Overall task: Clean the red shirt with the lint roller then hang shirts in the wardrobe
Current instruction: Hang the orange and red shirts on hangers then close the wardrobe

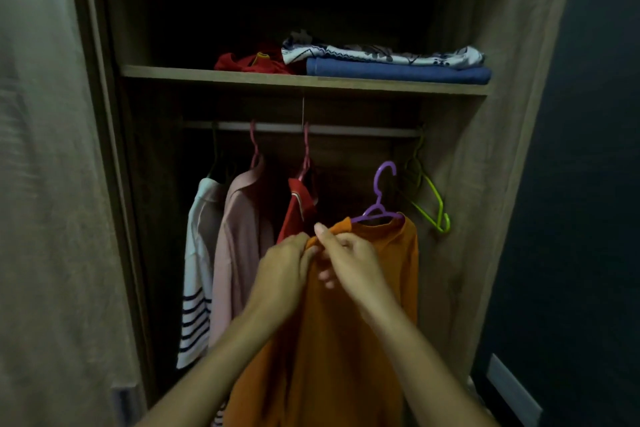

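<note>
An orange shirt (349,329) hangs on a purple hanger (379,199) held below the wardrobe rail (346,130), its hook off the rail. My left hand (284,270) and my right hand (349,256) both pinch the shirt's left shoulder fabric near the collar. A red shirt (296,211) hangs on a pink hanger from the rail, just behind my hands. No lint roller is in view.
A pink shirt (239,253) and a white striped shirt (199,274) hang at the left. An empty green hanger (429,198) hangs at the rail's right end. The shelf (207,74) above holds folded red, blue and patterned cloth. The wardrobe door (45,184) stands open at left.
</note>
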Action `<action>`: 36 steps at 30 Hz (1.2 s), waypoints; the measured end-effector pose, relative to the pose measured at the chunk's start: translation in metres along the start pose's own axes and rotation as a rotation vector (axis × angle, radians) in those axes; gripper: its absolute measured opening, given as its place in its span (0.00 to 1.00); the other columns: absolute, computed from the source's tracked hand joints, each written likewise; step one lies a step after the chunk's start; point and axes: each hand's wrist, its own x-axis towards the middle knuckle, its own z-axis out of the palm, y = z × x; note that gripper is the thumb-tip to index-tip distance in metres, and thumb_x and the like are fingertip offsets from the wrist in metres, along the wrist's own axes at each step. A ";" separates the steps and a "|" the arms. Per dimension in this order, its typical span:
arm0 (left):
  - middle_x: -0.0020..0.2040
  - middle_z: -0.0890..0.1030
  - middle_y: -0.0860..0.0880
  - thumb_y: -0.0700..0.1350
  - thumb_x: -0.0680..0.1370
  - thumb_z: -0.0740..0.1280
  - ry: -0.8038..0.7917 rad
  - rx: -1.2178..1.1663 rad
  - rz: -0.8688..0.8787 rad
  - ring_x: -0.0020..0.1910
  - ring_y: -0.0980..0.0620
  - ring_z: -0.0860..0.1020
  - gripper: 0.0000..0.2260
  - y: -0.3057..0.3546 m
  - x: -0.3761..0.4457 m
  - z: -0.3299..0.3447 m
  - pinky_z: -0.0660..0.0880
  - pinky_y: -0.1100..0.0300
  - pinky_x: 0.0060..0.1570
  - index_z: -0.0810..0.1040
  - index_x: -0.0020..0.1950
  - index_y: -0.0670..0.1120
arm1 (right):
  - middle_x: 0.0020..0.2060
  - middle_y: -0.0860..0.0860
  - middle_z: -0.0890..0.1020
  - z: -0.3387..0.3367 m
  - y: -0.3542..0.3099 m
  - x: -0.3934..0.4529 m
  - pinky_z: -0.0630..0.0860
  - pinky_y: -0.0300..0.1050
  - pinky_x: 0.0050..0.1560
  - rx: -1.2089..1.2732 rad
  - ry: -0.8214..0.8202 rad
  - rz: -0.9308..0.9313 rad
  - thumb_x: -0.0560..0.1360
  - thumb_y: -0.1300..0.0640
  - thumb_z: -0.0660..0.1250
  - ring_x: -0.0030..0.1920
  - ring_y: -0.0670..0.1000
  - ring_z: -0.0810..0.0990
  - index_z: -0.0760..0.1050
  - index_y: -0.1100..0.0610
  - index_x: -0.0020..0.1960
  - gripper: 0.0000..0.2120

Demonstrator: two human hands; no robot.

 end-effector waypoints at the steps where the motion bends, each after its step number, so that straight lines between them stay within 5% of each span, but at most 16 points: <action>1: 0.38 0.77 0.52 0.47 0.80 0.59 0.021 -0.026 -0.001 0.39 0.52 0.76 0.08 0.005 -0.001 0.006 0.67 0.58 0.38 0.72 0.42 0.50 | 0.34 0.54 0.83 -0.002 -0.003 0.001 0.77 0.42 0.31 -0.005 0.027 0.011 0.73 0.39 0.66 0.31 0.49 0.82 0.79 0.59 0.42 0.22; 4: 0.39 0.80 0.55 0.40 0.78 0.64 -0.038 -0.135 0.060 0.39 0.59 0.77 0.06 0.019 -0.002 0.009 0.67 0.63 0.39 0.77 0.45 0.49 | 0.35 0.55 0.83 -0.008 0.005 0.011 0.81 0.51 0.41 -0.041 0.064 0.051 0.71 0.41 0.67 0.35 0.51 0.83 0.76 0.54 0.39 0.16; 8: 0.57 0.82 0.55 0.55 0.78 0.65 -0.521 -0.524 -0.060 0.58 0.61 0.78 0.14 0.012 0.001 -0.007 0.73 0.65 0.57 0.78 0.63 0.56 | 0.29 0.51 0.75 -0.027 0.025 0.026 0.76 0.52 0.41 -0.103 0.167 0.098 0.64 0.44 0.62 0.33 0.53 0.76 0.71 0.55 0.33 0.14; 11: 0.67 0.76 0.54 0.51 0.79 0.64 -0.210 -0.391 -0.152 0.68 0.61 0.70 0.16 -0.012 0.020 -0.008 0.63 0.71 0.64 0.75 0.67 0.53 | 0.30 0.51 0.77 -0.038 0.030 0.025 0.71 0.45 0.37 -0.192 0.215 0.088 0.75 0.55 0.61 0.32 0.52 0.76 0.74 0.57 0.36 0.11; 14: 0.74 0.66 0.45 0.46 0.79 0.64 0.004 -0.135 -0.155 0.74 0.51 0.64 0.22 -0.030 0.055 0.008 0.59 0.64 0.69 0.68 0.73 0.46 | 0.41 0.52 0.82 -0.039 0.031 0.033 0.72 0.44 0.45 -0.345 0.232 -0.009 0.77 0.61 0.59 0.44 0.53 0.80 0.78 0.57 0.46 0.09; 17: 0.78 0.52 0.41 0.42 0.79 0.64 -0.075 -0.024 -0.183 0.77 0.45 0.53 0.29 -0.042 0.084 0.035 0.54 0.58 0.74 0.56 0.78 0.42 | 0.44 0.49 0.80 -0.037 0.016 0.051 0.73 0.42 0.51 -0.387 0.251 -0.059 0.78 0.64 0.56 0.50 0.53 0.80 0.78 0.55 0.53 0.13; 22: 0.78 0.43 0.42 0.27 0.73 0.57 -0.122 -0.035 -0.165 0.78 0.48 0.44 0.38 -0.055 0.098 0.059 0.41 0.64 0.73 0.42 0.77 0.38 | 0.52 0.56 0.81 -0.030 -0.014 0.096 0.72 0.43 0.55 -0.514 0.273 -0.067 0.77 0.65 0.57 0.57 0.57 0.79 0.75 0.59 0.58 0.12; 27: 0.77 0.37 0.49 0.24 0.71 0.57 -0.126 -0.089 -0.139 0.76 0.55 0.41 0.42 -0.068 0.097 0.069 0.43 0.65 0.74 0.37 0.76 0.42 | 0.56 0.55 0.79 -0.025 -0.038 0.141 0.70 0.37 0.47 -0.559 0.260 -0.063 0.78 0.65 0.58 0.56 0.53 0.79 0.73 0.59 0.59 0.12; 33: 0.73 0.34 0.52 0.22 0.68 0.55 -0.157 -0.082 -0.131 0.76 0.56 0.40 0.43 -0.082 0.099 0.072 0.41 0.69 0.71 0.37 0.77 0.41 | 0.61 0.58 0.77 -0.018 -0.040 0.180 0.72 0.42 0.60 -0.567 0.224 0.000 0.77 0.67 0.57 0.62 0.56 0.76 0.73 0.61 0.61 0.14; 36: 0.73 0.34 0.52 0.22 0.69 0.56 -0.148 -0.078 -0.124 0.74 0.58 0.39 0.43 -0.084 0.099 0.070 0.39 0.71 0.70 0.37 0.76 0.42 | 0.60 0.59 0.77 -0.014 -0.036 0.188 0.72 0.42 0.57 -0.557 0.212 0.021 0.77 0.66 0.57 0.60 0.58 0.77 0.74 0.63 0.59 0.13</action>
